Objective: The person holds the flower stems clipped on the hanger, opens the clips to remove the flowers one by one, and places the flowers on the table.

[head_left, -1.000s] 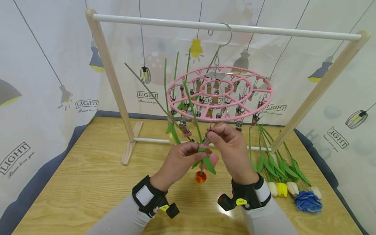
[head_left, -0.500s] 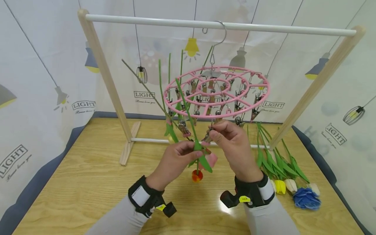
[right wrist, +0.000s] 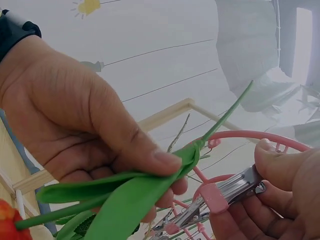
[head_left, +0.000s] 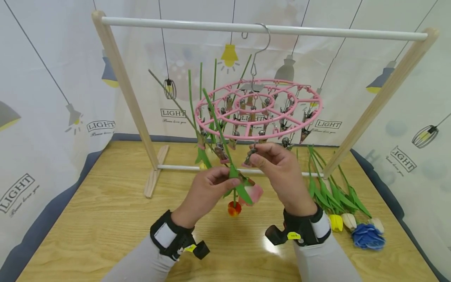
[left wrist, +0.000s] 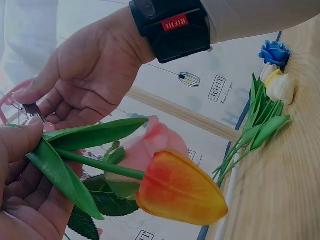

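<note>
White sheeting (head_left: 197, 51) reading "LIGHT" backs the left hand (head_left: 211, 186), pinching an orange tulip (left wrist: 182, 187), and the right hand (head_left: 283, 174), pinching a clip (right wrist: 239, 186).

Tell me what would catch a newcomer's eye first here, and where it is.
Probably the round pink hanger, hung from the white rail. Below its near edge, the left hand pinches an orange-red tulip, bloom downward, and the right hand holds a metal clip. Then the blue rose, lying on the table at right near a yellow tulip.
</note>
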Demonstrator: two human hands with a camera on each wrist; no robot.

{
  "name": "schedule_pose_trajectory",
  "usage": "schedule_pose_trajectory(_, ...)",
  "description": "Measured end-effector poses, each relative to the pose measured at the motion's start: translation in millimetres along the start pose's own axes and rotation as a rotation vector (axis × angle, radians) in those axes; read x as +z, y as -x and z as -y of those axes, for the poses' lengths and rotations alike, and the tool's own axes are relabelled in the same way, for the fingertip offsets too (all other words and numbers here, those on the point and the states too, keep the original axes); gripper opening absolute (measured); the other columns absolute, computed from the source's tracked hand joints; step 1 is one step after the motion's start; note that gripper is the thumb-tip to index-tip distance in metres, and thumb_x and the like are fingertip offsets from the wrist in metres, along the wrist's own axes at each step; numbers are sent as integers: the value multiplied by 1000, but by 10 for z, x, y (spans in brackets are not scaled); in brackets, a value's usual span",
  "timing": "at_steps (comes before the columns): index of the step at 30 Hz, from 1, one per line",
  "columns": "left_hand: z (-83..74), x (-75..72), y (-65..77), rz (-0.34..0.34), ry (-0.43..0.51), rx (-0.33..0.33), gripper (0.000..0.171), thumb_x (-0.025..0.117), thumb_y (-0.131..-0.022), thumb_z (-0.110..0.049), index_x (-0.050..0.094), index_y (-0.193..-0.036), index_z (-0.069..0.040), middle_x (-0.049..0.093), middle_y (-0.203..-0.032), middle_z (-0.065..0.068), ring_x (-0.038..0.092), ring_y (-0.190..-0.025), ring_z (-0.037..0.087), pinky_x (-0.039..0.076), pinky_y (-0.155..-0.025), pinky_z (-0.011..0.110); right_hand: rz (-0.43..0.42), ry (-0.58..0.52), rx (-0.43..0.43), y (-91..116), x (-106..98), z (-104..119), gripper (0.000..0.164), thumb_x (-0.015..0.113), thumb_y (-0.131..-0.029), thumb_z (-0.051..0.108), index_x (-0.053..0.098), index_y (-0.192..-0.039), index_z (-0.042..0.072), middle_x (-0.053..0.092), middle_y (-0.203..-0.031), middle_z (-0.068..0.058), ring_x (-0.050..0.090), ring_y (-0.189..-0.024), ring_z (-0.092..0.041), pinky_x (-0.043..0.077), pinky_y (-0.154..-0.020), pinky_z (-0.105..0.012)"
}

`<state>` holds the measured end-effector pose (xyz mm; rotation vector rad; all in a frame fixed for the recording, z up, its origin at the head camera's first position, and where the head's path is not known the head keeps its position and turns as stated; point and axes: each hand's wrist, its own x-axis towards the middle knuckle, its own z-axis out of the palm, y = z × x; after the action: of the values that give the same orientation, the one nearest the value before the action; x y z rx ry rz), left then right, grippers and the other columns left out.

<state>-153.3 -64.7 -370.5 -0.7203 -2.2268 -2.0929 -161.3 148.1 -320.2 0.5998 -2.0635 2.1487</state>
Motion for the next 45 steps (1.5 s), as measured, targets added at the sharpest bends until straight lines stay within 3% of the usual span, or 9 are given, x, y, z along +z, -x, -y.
schedule_pose_trajectory(5, -79, -64, 7, -48, -33, 1, 25, 72, -100, -25, 75, -118, -8, 76, -107, 9, 71, -95, 13, 57, -84, 26, -1, 1, 5, -12, -17, -9, 17, 70, -100, 11, 69, -116, 7, 74, -102, 1, 74, -93, -12, 61, -92, -30)
schedule_pose_trajectory(9, -148, -169, 1, -138, -85, 14, 23, 71, -100, -24, 75, -117, -9, 73, -93, 3, 60, -78, 12, 50, -70, 24, 2, 11, 2, -28, -25, -5, 17, 70, -100, 11, 69, -117, 7, 74, -102, 0, 74, -92, -13, 62, -92, -31)
schedule_pose_trajectory(12, -202, -293, -1, -215, -113, 23, 23, 70, -101, -23, 75, -116, -7, 71, -89, -2, 58, -75, 12, 49, -69, 25, 4, 12, 8, -30, -32, -4, 17, 70, -100, 11, 70, -117, 9, 74, -104, -1, 74, -92, -13, 61, -93, -31)
schedule_pose_trajectory(18, -310, -667, 52, -330, -131, 32, 30, 65, -105, -27, 73, -123, -4, 77, -106, -8, 68, -92, 11, 53, -77, 24, 6, 11, 1, -23, -36, -3, 24, 70, -100, 10, 67, -122, 2, 73, -107, -4, 73, -92, -13, 61, -93, -31)
schedule_pose_trajectory(27, -243, -1269, 286, -505, -334, -9, 37, 66, -104, -33, 72, -130, -8, 74, -106, -14, 68, -94, 7, 56, -81, 14, 2, 28, 2, -18, -47, -4, 19, 71, -100, 13, 70, -119, 9, 74, -104, -2, 73, -93, -14, 61, -93, -32)
schedule_pose_trajectory(33, -57, -1672, 485, -591, -473, -155, 43, 67, -101, -44, 72, -131, -14, 72, -100, -23, 63, -93, 6, 50, -75, 16, 8, 14, 6, -17, -40, -6, 22, 71, -100, 12, 68, -120, 3, 73, -104, -3, 73, -92, -14, 61, -96, -33)
schedule_pose_trajectory(36, 46, -1851, 554, -595, -543, -236, 46, 64, -102, -49, 72, -132, -14, 70, -99, -22, 62, -92, 2, 49, -74, 13, 15, 25, -1, -19, -34, 4, 21, 69, -101, 11, 68, -120, 4, 71, -112, -1, 73, -93, -14, 60, -97, -32)
schedule_pose_trajectory(40, 203, -2029, 596, -555, -636, -335, 52, 55, -106, -50, 68, -137, -11, 72, -109, -3, 63, -90, 0, 52, -75, 11, 18, 42, 0, -22, -28, 11, 21, 67, -102, 9, 67, -122, 3, 69, -119, -2, 72, -94, -13, 59, -97, -31)
schedule_pose_trajectory(45, 416, -2166, 601, -436, -737, -437, 53, 47, -111, -40, 59, -144, 1, 70, -125, 25, 72, -102, 26, 61, -90, 43, 10, 27, 30, -13, -28, 6, 25, 68, -101, 9, 65, -124, -1, 71, -110, 0, 73, -94, -13, 60, -97, -32)
